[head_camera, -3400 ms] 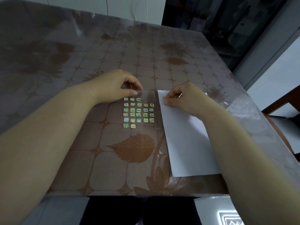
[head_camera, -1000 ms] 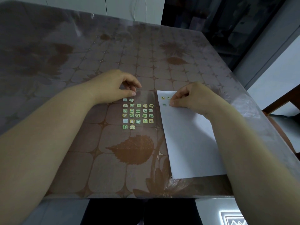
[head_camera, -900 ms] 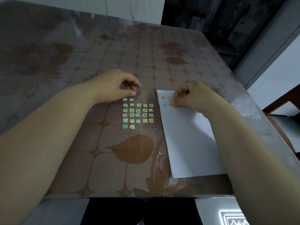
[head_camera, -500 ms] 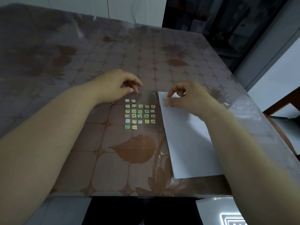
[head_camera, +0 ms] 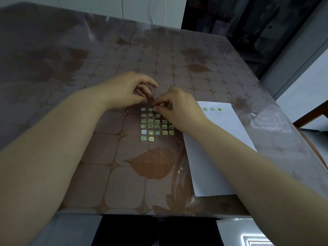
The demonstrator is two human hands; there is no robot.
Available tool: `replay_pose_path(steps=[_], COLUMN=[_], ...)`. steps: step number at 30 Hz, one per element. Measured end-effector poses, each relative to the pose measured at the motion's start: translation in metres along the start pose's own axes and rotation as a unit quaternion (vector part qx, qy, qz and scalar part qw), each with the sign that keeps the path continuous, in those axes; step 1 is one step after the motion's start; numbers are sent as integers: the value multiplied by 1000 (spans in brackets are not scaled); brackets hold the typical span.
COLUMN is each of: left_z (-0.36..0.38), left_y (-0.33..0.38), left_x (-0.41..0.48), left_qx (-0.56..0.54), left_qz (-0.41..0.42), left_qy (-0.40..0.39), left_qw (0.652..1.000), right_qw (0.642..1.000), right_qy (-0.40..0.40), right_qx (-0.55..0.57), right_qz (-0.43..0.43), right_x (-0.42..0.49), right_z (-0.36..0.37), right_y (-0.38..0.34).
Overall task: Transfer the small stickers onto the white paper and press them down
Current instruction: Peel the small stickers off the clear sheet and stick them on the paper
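A clear sticker sheet with several small green and yellow square stickers lies mid-table. My left hand holds the sheet's far edge between curled fingers and thumb. Reaching across from the right, my right hand pinches at a small sticker in the sheet's top row with thumb and forefinger. To the right lies the white paper; three stickers sit in a row near its far edge. My right wrist hides the paper's top left corner.
The table wears a glossy brown leaf-patterned cover, and its front edge runs just below the paper. A wooden chair stands past the right edge. Dark furniture stands behind the far right corner.
My right hand left the top of the white paper and moved left onto the sticker sheet's top row. The stickers it covered on the paper now show. My left hand stayed put.
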State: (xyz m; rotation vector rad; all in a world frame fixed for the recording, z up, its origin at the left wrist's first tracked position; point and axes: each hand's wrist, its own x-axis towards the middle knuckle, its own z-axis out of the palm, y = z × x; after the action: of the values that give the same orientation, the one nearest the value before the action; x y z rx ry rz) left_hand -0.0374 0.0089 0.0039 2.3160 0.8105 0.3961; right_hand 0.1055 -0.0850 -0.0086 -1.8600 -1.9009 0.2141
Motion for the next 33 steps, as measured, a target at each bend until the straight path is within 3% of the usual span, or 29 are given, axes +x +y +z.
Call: replay_pose_path(steps=[13, 33], left_z=[1, 1], left_y=[3, 5], left_x=[0, -1], left_qx=[62, 75], left_qz=[23, 20], left_qy=[9, 2], left_qw=[998, 997], right_qw=[997, 998], right_qy=[-16, 6], right_qx=[71, 57], right_qz=[26, 28], right_x=[2, 4], right_z=[2, 5], right_y=[-5, 0])
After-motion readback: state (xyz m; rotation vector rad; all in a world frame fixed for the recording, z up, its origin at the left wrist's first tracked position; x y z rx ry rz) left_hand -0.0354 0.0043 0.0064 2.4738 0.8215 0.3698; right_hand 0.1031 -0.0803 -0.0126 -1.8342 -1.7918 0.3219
